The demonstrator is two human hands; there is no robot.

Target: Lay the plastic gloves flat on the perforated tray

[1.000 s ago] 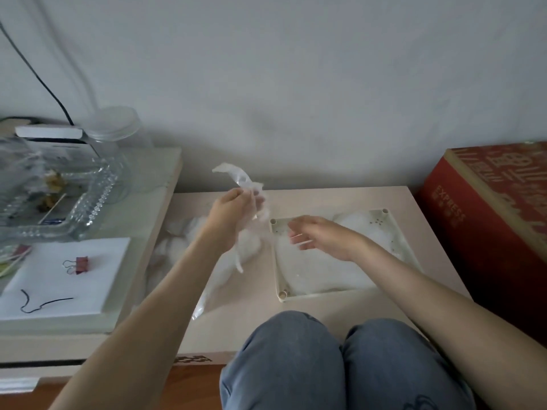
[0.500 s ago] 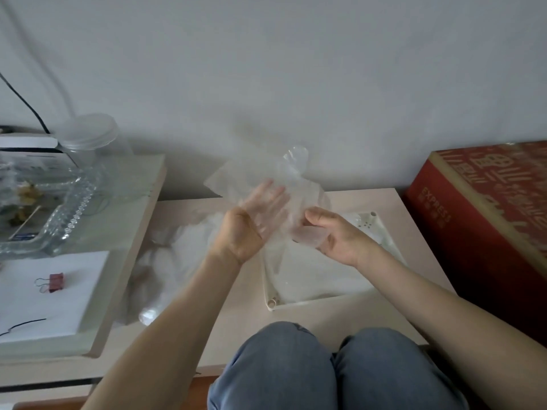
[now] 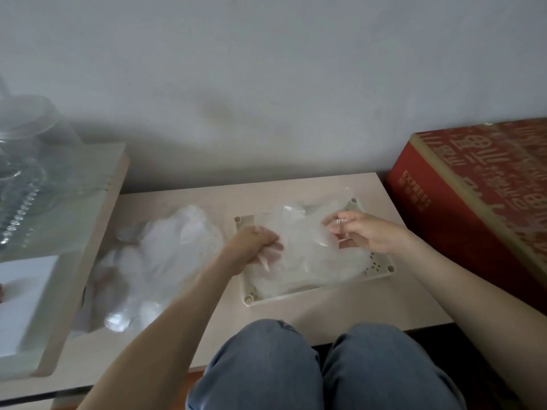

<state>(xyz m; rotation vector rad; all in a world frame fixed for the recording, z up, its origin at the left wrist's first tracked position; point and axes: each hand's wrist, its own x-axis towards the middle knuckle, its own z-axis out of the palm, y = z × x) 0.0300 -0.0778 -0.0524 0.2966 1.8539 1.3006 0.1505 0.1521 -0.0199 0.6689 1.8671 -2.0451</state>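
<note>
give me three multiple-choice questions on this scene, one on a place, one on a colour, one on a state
1. Where is the loose pile of gloves?
A left of the tray
B on the floor
C on a chair

2. The box is:
A blue
B red
C green

3. The left hand and right hand are:
A both gripping the glove over the tray
B both flat and empty
C both out of view

Key: 1 A, the pile lies beside the tray's left edge; 2 B, its side and top are red; 3 A, both hands' fingers curl on the plastic.
</note>
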